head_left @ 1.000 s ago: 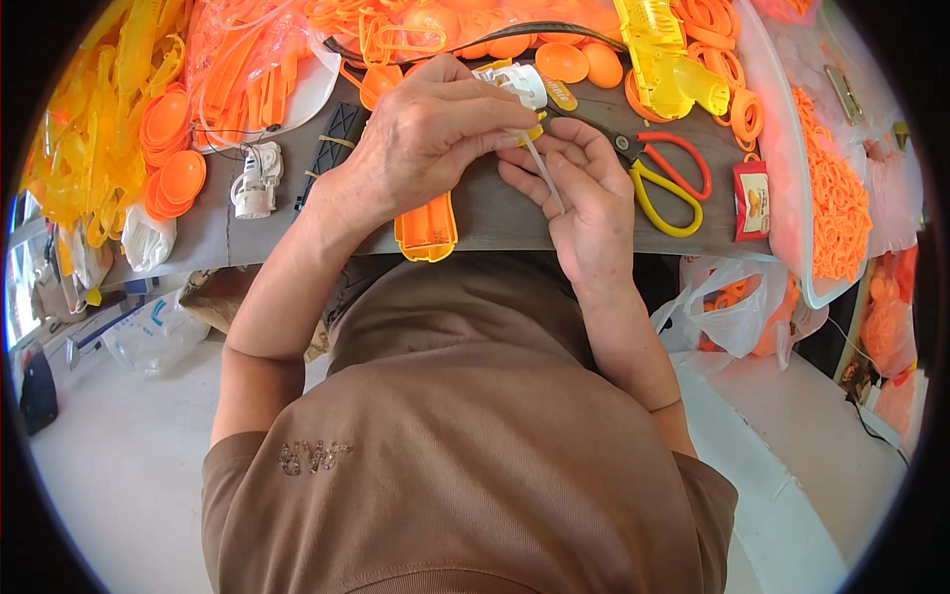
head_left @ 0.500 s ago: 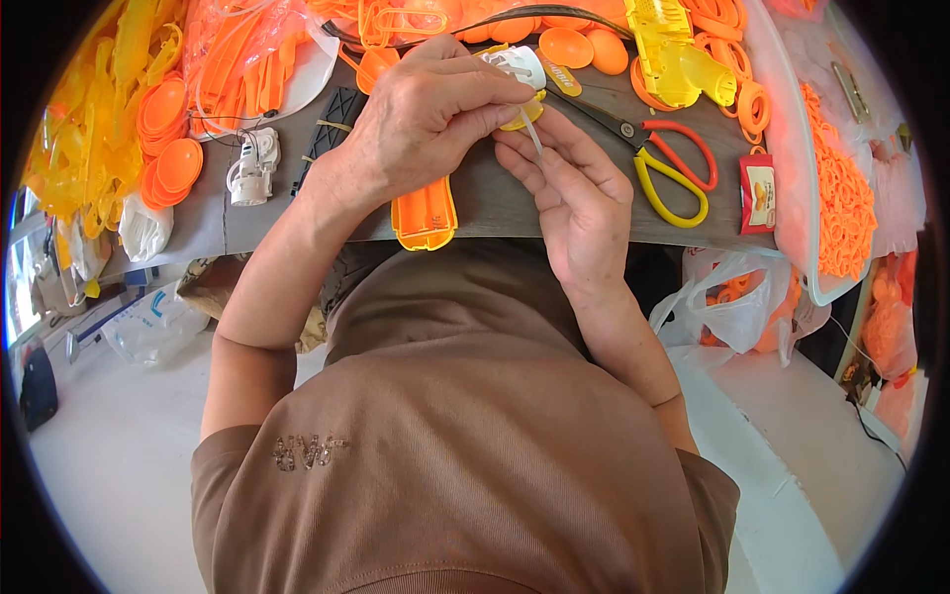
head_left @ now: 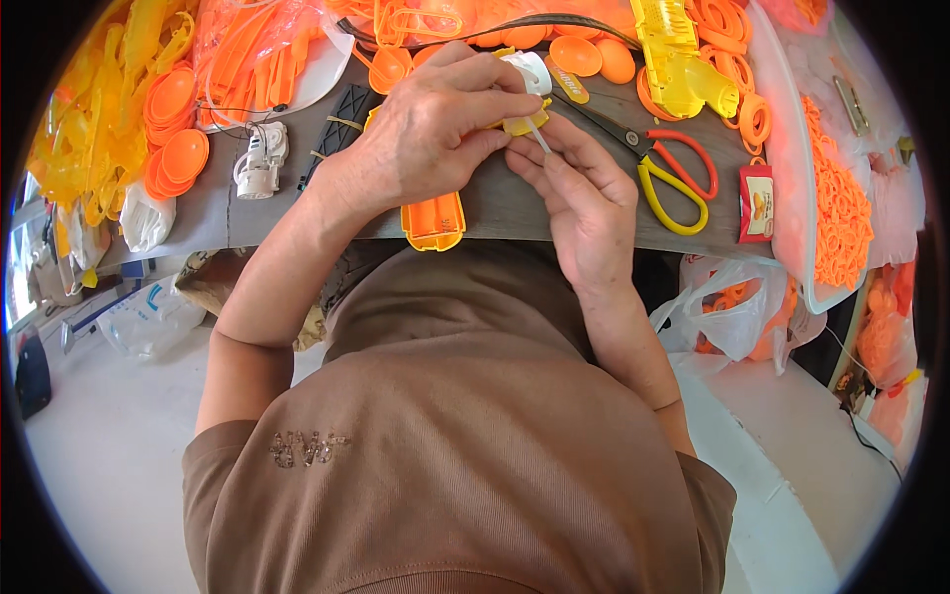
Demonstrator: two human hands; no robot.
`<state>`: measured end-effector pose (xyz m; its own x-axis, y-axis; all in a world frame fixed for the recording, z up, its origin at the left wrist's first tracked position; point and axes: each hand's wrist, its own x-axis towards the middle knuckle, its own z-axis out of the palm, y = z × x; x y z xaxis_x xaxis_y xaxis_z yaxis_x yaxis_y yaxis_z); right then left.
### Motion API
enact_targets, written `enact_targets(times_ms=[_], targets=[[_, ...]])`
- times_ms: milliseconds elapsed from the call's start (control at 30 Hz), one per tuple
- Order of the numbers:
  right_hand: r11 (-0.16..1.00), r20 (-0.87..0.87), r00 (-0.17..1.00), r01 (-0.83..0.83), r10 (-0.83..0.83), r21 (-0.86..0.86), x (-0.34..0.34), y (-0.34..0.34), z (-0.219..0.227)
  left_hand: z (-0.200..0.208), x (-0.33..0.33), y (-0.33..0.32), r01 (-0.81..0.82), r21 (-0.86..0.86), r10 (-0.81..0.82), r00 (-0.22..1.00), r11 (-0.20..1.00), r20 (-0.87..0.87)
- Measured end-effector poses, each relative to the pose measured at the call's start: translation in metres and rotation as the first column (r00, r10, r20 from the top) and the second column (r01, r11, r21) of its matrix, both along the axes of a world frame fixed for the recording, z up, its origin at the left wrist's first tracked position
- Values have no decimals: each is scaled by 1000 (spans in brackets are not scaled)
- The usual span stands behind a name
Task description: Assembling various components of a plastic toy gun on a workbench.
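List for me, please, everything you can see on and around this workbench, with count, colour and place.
small yellow part: one, yellow, pinched between both hands
thin white stick: one, white, in the right hand's grip
orange case: one, orange, at the bench's near edge under the left hand
scissors: one pair, red and yellow handles, right of the hands
round orange lids: a stack, orange, far left
white fitting: one, white, left of the hands
plastic bag: one, clear with orange pieces, below the bench at right
left hand: one, above the orange case
right hand: one, beside the scissors
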<state>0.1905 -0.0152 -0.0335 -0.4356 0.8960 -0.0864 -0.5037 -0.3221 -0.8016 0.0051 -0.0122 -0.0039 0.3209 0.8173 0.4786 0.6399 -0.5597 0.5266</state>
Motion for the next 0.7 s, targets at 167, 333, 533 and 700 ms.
enact_targets(times_ms=[167,333,533,700], targets=[[993,354,929,-119,104,23,7,10,15,8,-3,-14,0,163,13,997,987,-79],[969,649,761,-172,16,178,17,18,25,11,-16,-43,-247,150,256,966,957,-39],[855,774,594,-266,-220,446,2,21,19,-3,-3,-61,-389,0,388,919,921,-63],[862,727,635,-184,-262,472,-9,20,11,-13,-3,-59,-362,-25,360,932,932,-51]])
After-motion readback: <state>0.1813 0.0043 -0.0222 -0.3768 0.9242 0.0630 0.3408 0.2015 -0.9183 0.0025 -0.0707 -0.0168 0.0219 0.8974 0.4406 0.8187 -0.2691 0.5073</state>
